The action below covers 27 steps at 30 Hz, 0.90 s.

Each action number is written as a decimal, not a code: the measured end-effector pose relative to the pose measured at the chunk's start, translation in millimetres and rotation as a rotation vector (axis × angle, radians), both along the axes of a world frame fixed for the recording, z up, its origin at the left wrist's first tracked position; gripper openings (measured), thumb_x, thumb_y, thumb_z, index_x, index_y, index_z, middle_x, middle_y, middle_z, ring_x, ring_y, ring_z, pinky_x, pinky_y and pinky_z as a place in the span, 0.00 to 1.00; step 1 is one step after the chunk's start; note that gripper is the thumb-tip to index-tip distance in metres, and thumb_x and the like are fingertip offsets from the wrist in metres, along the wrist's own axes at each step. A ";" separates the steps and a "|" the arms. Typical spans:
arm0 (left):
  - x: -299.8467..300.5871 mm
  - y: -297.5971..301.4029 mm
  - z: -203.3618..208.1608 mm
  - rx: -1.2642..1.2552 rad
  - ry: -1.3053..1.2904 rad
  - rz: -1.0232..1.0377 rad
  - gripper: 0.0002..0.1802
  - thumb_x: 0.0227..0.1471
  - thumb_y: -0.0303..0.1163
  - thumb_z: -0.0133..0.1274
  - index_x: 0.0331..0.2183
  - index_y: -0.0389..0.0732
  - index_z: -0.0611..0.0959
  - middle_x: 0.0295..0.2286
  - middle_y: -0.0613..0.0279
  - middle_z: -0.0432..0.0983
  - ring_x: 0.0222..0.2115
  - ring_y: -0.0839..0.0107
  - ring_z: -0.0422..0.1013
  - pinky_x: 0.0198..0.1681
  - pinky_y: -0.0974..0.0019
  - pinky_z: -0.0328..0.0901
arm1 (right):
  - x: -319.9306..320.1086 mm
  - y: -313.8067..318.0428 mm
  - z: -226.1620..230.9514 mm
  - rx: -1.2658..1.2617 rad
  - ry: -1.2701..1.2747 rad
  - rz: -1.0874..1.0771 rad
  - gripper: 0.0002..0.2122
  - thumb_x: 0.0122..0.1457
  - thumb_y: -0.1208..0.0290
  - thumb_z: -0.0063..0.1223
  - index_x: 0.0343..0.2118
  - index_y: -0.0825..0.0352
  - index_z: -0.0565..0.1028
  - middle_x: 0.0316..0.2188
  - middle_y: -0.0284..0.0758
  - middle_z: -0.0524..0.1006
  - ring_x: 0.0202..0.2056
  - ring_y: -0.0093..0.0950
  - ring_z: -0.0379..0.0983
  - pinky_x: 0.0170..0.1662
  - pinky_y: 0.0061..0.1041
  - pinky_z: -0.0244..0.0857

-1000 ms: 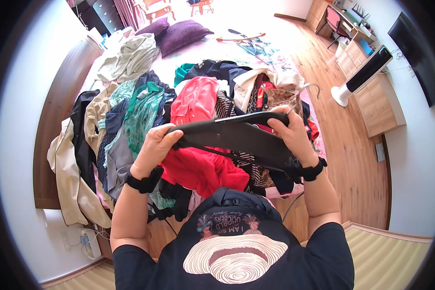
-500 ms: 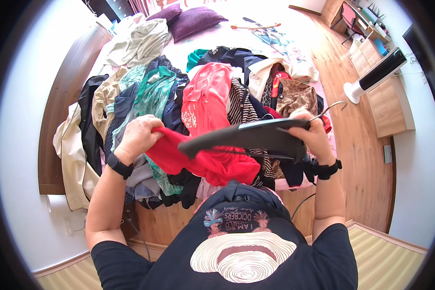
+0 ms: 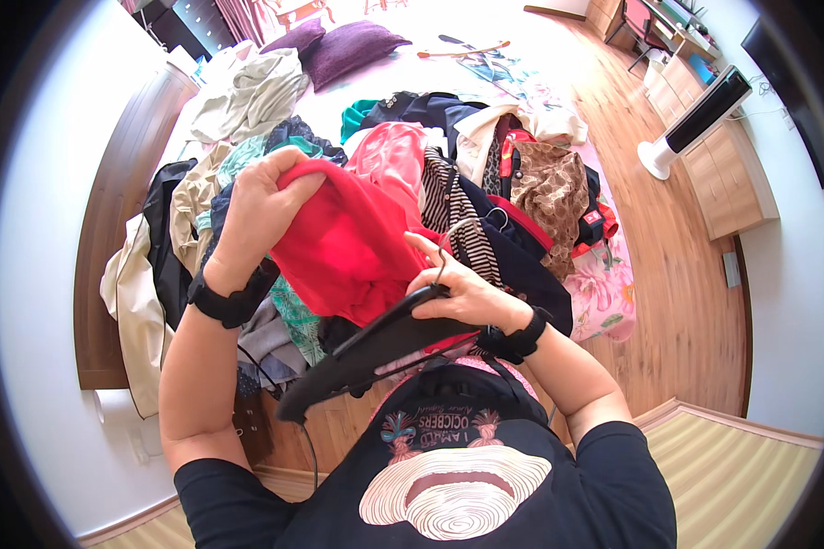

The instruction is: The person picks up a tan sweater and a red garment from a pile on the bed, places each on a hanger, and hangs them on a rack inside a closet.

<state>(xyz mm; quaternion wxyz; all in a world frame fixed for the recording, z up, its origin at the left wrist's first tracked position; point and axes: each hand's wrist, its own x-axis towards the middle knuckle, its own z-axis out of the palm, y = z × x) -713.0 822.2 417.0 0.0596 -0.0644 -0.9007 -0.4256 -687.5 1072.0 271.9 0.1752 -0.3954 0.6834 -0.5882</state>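
Observation:
My left hand is closed on the upper edge of a bright red garment, which hangs in folds between my arms. My right hand grips a black clothes hanger near its neck. The metal hook points up beside my fingers, and the hanger's arm slopes down to the left, in front of the garment's lower part. Behind the red cloth lie a coral shirt and a black-and-cream striped garment. The kind of red garment cannot be made out.
Heaped clothes cover the near part of the bed, including a brown patterned garment and cream trousers at the left edge. Purple cushions and loose hangers lie farther back. A tower fan stands on the floor at right.
My left hand has lifted the red garment higher. My right hand has brought the hanger left and down toward my body, tilting it so its far end points lower left.

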 end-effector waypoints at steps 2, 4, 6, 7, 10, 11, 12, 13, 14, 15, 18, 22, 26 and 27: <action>2.6 7.5 9.2 0.004 0.012 -0.030 0.04 0.48 0.26 0.53 0.28 0.36 0.78 0.20 0.74 0.68 0.23 0.86 0.62 0.28 0.80 0.58 | -0.7 -6.2 -1.3 -0.005 0.004 -0.026 0.11 0.45 0.73 0.63 0.33 0.60 0.77 0.63 0.47 0.44 0.65 0.39 0.39 0.62 0.34 0.39; 5.3 14.1 16.5 0.007 0.025 -0.060 0.04 0.48 0.25 0.53 0.28 0.35 0.78 0.21 0.74 0.69 0.23 0.86 0.62 0.28 0.80 0.58 | -2.0 -11.9 -1.4 0.005 0.011 -0.082 0.11 0.45 0.72 0.63 0.34 0.61 0.77 0.63 0.49 0.43 0.65 0.40 0.39 0.62 0.34 0.39; 9.3 18.8 23.2 0.033 0.009 -0.107 0.04 0.48 0.25 0.53 0.29 0.35 0.78 0.22 0.74 0.70 0.24 0.86 0.63 0.29 0.80 0.59 | -4.1 -17.4 2.2 0.004 0.030 -0.085 0.12 0.45 0.70 0.63 0.34 0.62 0.76 0.63 0.50 0.43 0.64 0.43 0.40 0.62 0.34 0.40; 11.6 21.5 26.8 0.033 0.011 -0.111 0.04 0.48 0.25 0.53 0.29 0.35 0.78 0.22 0.74 0.70 0.24 0.86 0.63 0.29 0.80 0.59 | -5.4 -20.3 3.9 0.004 0.047 -0.085 0.12 0.45 0.68 0.64 0.34 0.63 0.76 0.62 0.52 0.43 0.63 0.46 0.41 0.63 0.34 0.41; 17.3 26.8 34.8 0.072 -0.043 -0.170 0.04 0.48 0.24 0.53 0.29 0.35 0.78 0.23 0.73 0.71 0.25 0.86 0.65 0.30 0.80 0.60 | -11.9 -24.7 8.1 0.010 0.066 -0.110 0.13 0.45 0.67 0.64 0.34 0.63 0.76 0.62 0.54 0.44 0.63 0.47 0.43 0.62 0.33 0.43; 19.2 26.7 36.6 0.051 -0.053 -0.194 0.04 0.48 0.24 0.53 0.29 0.35 0.79 0.23 0.72 0.71 0.25 0.86 0.65 0.30 0.80 0.61 | -13.1 -25.5 11.1 0.030 0.036 -0.107 0.13 0.45 0.67 0.63 0.34 0.64 0.76 0.62 0.54 0.43 0.63 0.47 0.43 0.62 0.33 0.43; 20.7 26.5 38.3 0.028 -0.062 -0.217 0.04 0.48 0.24 0.54 0.29 0.35 0.79 0.23 0.72 0.72 0.26 0.86 0.66 0.31 0.80 0.61 | -13.6 -27.0 11.2 0.060 0.122 -0.166 0.14 0.47 0.66 0.62 0.35 0.67 0.75 0.58 0.52 0.56 0.58 0.44 0.54 0.58 0.31 0.51; 21.9 26.4 40.1 0.029 -0.059 -0.219 0.04 0.48 0.24 0.54 0.29 0.35 0.79 0.23 0.72 0.72 0.26 0.86 0.66 0.31 0.80 0.61 | -15.4 -25.1 14.2 0.061 0.125 -0.169 0.14 0.47 0.66 0.62 0.35 0.67 0.75 0.58 0.52 0.56 0.58 0.44 0.54 0.58 0.31 0.51; 23.6 24.8 41.7 0.011 -0.049 -0.222 0.04 0.47 0.24 0.54 0.29 0.36 0.79 0.23 0.72 0.72 0.26 0.86 0.66 0.31 0.80 0.61 | -16.6 -23.3 25.3 0.131 0.029 -0.096 0.14 0.47 0.66 0.61 0.36 0.68 0.75 0.51 0.48 0.64 0.52 0.39 0.62 0.54 0.29 0.56; 24.9 23.4 43.2 -0.005 -0.037 -0.226 0.04 0.47 0.24 0.54 0.29 0.36 0.79 0.23 0.72 0.72 0.25 0.86 0.66 0.31 0.80 0.61 | -16.2 -20.6 34.7 0.201 -0.065 -0.025 0.15 0.48 0.66 0.61 0.36 0.68 0.74 0.44 0.44 0.72 0.46 0.35 0.69 0.49 0.28 0.60; 22.2 5.0 41.4 -0.003 -0.026 -0.217 0.04 0.47 0.25 0.54 0.29 0.36 0.79 0.22 0.72 0.72 0.25 0.86 0.66 0.30 0.80 0.61 | -14.5 -1.2 60.8 0.232 -0.013 0.051 0.12 0.49 0.67 0.59 0.36 0.67 0.75 0.25 0.35 0.75 0.29 0.23 0.71 0.36 0.23 0.64; 25.1 -12.1 43.7 -0.023 -0.059 -0.210 0.06 0.44 0.27 0.58 0.27 0.35 0.79 0.20 0.69 0.71 0.23 0.82 0.66 0.29 0.75 0.63 | -21.1 41.8 115.8 0.351 0.020 0.092 0.11 0.49 0.70 0.59 0.34 0.67 0.75 0.22 0.30 0.74 0.27 0.19 0.69 0.33 0.20 0.63; 31.9 -14.3 32.6 -0.073 -0.068 -0.276 0.09 0.42 0.27 0.59 0.27 0.33 0.79 0.19 0.65 0.71 0.22 0.80 0.66 0.28 0.74 0.62 | -21.5 62.3 173.7 0.487 -0.055 0.030 0.08 0.48 0.74 0.57 0.32 0.68 0.74 0.20 0.24 0.69 0.25 0.13 0.64 0.30 0.16 0.58; 31.8 -10.8 29.0 -0.062 -0.061 -0.278 0.09 0.42 0.27 0.59 0.27 0.33 0.79 0.19 0.65 0.71 0.22 0.80 0.66 0.28 0.74 0.62 | -18.6 65.6 187.4 0.541 -0.089 -0.005 0.08 0.47 0.75 0.57 0.31 0.68 0.74 0.20 0.23 0.69 0.25 0.13 0.63 0.29 0.14 0.58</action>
